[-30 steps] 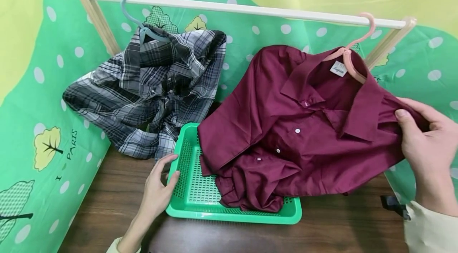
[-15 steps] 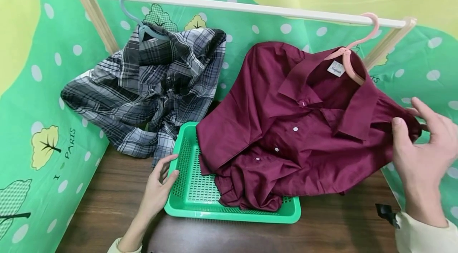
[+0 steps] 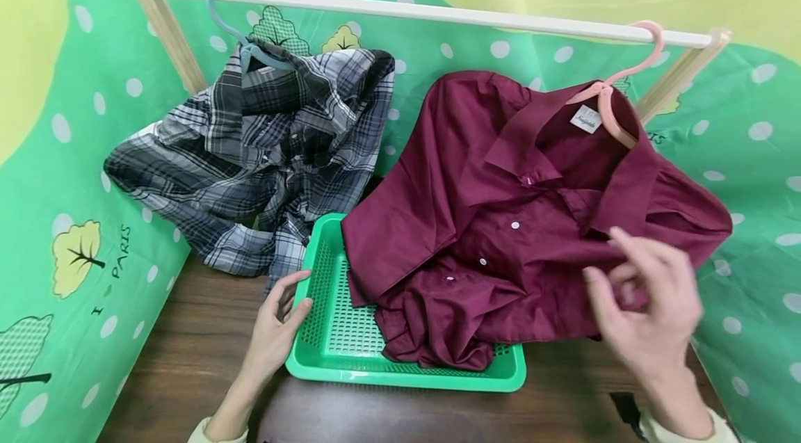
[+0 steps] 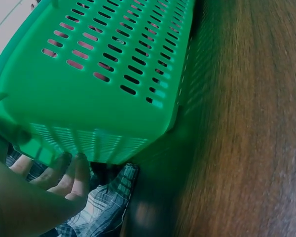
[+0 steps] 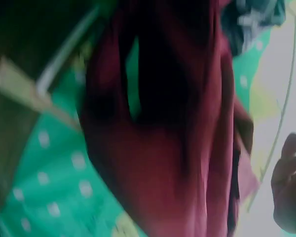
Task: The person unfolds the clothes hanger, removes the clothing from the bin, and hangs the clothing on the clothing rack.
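Note:
A maroon shirt (image 3: 475, 220) hangs by a pink hanger (image 3: 632, 71) at the bar's right end. Its lower part droops into a green plastic basket (image 3: 400, 380). My right hand (image 3: 653, 311), blurred, is in front of the shirt's right side with nothing in its fingers; some fingertips (image 5: 290, 148) show at the edge of the right wrist view. My left hand (image 3: 278, 328) touches the basket's left rim with thumb and fingertips; in the left wrist view its loosely bent fingers (image 4: 81, 177) lie against the basket's end wall.
A black-and-grey plaid shirt (image 3: 250, 158) hangs from a blue hanger (image 3: 215, 8) at the left. Both hangers hook over a white bar (image 3: 425, 10) with wooden legs. The basket stands on a dark wooden table (image 3: 350, 415), with green polka-dot fabric (image 3: 75, 172) around it.
My right hand has let go of the maroon shirt's right shoulder and moved left and down. The shoulder now hangs free. My left hand stays at the basket.

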Demonstrator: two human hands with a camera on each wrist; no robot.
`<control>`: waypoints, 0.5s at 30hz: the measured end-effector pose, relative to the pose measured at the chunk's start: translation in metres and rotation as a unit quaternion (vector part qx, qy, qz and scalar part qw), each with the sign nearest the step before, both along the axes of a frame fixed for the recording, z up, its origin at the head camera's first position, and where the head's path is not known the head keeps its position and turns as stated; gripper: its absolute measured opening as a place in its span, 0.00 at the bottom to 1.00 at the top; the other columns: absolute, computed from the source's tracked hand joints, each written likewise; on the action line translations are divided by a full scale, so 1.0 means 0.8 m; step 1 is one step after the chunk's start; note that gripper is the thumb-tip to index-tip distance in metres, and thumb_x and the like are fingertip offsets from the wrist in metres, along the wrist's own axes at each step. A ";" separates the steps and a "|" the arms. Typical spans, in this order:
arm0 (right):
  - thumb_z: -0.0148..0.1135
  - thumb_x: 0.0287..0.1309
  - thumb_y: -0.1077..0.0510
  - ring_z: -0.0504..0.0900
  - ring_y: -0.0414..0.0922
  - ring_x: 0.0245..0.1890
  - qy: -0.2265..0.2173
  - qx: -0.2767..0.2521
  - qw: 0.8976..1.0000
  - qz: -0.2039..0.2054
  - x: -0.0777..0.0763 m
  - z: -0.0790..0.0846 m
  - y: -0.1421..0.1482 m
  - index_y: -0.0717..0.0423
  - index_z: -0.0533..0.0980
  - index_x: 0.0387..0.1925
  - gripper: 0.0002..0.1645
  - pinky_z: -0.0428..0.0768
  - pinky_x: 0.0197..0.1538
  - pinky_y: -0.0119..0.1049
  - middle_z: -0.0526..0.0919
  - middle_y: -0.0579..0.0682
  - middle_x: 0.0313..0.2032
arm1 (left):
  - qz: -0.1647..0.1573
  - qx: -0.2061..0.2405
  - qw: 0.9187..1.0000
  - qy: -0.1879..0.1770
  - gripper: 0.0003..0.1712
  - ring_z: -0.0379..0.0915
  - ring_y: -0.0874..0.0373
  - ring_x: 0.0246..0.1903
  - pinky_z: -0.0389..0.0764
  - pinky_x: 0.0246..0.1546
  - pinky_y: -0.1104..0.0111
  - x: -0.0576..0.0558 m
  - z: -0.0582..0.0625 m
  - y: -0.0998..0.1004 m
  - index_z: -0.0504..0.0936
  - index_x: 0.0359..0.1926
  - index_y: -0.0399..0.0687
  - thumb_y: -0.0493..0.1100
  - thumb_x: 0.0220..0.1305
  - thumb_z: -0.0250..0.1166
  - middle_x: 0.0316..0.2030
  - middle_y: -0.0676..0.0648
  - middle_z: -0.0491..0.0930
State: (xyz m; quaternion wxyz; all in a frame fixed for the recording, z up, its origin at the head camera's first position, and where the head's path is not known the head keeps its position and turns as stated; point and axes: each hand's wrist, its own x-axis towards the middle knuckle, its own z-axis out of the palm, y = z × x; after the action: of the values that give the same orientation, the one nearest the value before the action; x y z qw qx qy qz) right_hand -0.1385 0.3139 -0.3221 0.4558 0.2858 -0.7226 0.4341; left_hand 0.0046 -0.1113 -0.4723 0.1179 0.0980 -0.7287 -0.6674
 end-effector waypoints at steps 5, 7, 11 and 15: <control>0.71 0.77 0.43 0.72 0.30 0.25 -0.099 0.115 0.973 0.174 0.023 -0.038 -0.014 0.76 0.76 0.66 0.40 0.67 0.27 0.19 0.86 0.64 0.57 | 0.001 0.004 1.000 0.006 0.26 0.73 0.74 0.68 0.76 0.63 0.81 0.001 -0.001 -0.001 0.74 0.76 0.36 0.31 0.82 0.63 0.76 0.32 0.73; 0.70 0.78 0.44 0.71 0.27 0.23 -0.160 0.156 0.951 0.213 0.032 -0.057 -0.016 0.74 0.72 0.73 0.42 0.67 0.22 0.20 0.84 0.61 0.64 | 0.001 0.004 1.000 0.007 0.26 0.73 0.73 0.68 0.76 0.62 0.81 0.001 -0.002 -0.001 0.74 0.76 0.36 0.31 0.82 0.63 0.76 0.32 0.73; 0.74 0.74 0.58 0.74 0.24 0.24 -0.293 0.222 0.892 0.262 0.048 -0.086 -0.021 0.65 0.60 0.85 0.49 0.73 0.25 0.21 0.76 0.57 0.76 | 0.001 0.003 1.000 0.008 0.26 0.73 0.73 0.68 0.76 0.63 0.81 0.000 -0.002 -0.001 0.74 0.76 0.37 0.32 0.82 0.63 0.76 0.32 0.73; 0.75 0.69 0.69 0.85 0.32 0.36 -0.404 0.249 0.827 0.303 0.058 -0.101 -0.033 0.53 0.48 0.91 0.61 0.83 0.31 0.28 0.63 0.57 0.84 | 0.003 0.001 1.000 0.005 0.26 0.73 0.73 0.68 0.76 0.62 0.81 0.001 -0.002 -0.001 0.74 0.76 0.37 0.32 0.82 0.63 0.76 0.32 0.73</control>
State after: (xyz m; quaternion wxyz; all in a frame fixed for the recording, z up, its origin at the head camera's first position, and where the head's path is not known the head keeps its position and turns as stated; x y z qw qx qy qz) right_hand -0.0922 0.2876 -0.4031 -0.1177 0.3935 -0.8025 0.4328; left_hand 0.0053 -0.1122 -0.4743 0.1237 0.0972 -0.7269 -0.6685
